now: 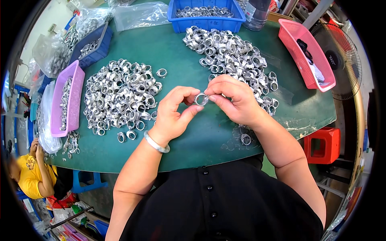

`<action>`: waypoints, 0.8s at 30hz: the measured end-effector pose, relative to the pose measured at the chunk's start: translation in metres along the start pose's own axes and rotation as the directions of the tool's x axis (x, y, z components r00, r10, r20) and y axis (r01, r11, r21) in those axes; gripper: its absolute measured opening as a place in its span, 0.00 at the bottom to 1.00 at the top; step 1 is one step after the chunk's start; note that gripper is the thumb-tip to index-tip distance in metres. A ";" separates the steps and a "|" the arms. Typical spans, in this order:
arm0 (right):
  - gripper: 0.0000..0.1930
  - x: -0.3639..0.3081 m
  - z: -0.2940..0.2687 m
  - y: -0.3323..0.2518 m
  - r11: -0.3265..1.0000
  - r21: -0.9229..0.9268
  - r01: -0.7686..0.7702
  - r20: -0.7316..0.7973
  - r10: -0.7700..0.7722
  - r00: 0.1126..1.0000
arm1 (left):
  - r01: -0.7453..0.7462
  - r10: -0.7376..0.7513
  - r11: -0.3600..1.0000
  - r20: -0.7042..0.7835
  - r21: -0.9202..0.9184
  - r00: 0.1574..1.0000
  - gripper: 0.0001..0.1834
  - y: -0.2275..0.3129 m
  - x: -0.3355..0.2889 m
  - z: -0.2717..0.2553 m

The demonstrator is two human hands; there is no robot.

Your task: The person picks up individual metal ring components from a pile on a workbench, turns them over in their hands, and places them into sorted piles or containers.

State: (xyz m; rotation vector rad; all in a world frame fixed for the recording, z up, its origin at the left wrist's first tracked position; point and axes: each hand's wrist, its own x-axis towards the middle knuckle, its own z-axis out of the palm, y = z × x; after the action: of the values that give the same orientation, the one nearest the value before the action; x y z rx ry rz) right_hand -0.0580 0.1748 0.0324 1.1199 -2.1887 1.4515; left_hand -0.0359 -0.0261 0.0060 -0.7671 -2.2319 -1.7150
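Observation:
A silvery metal ring [200, 99] is held upright above the green table [189, 140], pinched from both sides. My left hand [174, 110] closes thumb and fingers on its left edge, and a pale bangle circles that wrist. On the ring's right edge, my right hand [233, 99] grips with thumb and fingertips. To the left of my hands spreads a heap of similar rings [118, 94]. Behind and partly hidden by my right hand lies another ring heap [227, 54]. One single ring [245, 139] rests near the table's front edge, below my right wrist.
Ring-filled blue bins [207, 25] [93, 47] and a purple basket [67, 100] stand around the far and left sides. A pink basket [307, 56] sits at right, beside a fan [335, 60]. A red stool [322, 145] is below. Another person [34, 172] in yellow works at far left.

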 end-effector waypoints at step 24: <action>0.05 0.001 -0.003 -0.004 0.997 0.079 -0.002 0.049 -0.002 0.999 | -0.052 0.043 0.960 -0.040 -0.276 0.998 0.19 -0.009 0.001 -0.004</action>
State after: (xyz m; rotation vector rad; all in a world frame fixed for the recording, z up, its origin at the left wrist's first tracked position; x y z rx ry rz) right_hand -0.0565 0.1758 0.0370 1.1938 -2.1813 1.5384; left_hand -0.0418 -0.0311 0.0004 -0.8357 -1.9573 -2.0276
